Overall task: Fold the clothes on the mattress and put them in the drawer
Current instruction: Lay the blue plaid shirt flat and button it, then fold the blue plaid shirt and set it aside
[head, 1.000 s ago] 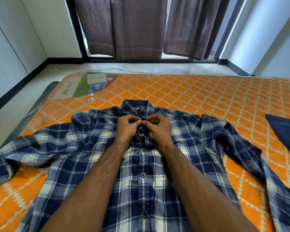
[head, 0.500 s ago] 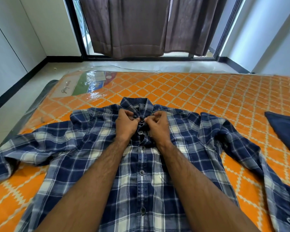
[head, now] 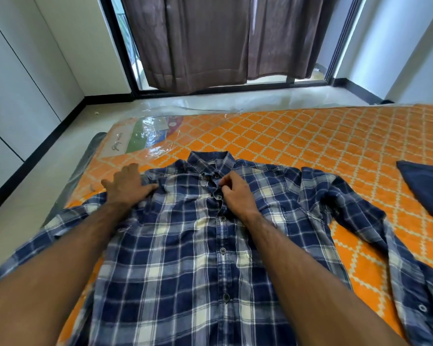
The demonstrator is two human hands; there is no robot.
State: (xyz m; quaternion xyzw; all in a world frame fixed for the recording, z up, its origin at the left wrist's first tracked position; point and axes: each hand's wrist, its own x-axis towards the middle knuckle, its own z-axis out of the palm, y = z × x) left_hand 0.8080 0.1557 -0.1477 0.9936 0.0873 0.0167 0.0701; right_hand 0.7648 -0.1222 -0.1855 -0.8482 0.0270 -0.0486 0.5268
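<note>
His left hand (head: 128,186) lies flat, fingers spread, on the shirt's (head: 185,245) left shoulder; his right hand (head: 235,192) pinches the button strip just below the collar (head: 210,159). The shirt lies face up on the mattress (head: 310,141), collar away from him, sleeves spread wide. The left sleeve looks nearest his flat hand.

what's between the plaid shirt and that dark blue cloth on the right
In the head view, only bare orange diamond-patterned mattress separates the blue plaid button-up shirt from the dark blue cloth.
</note>
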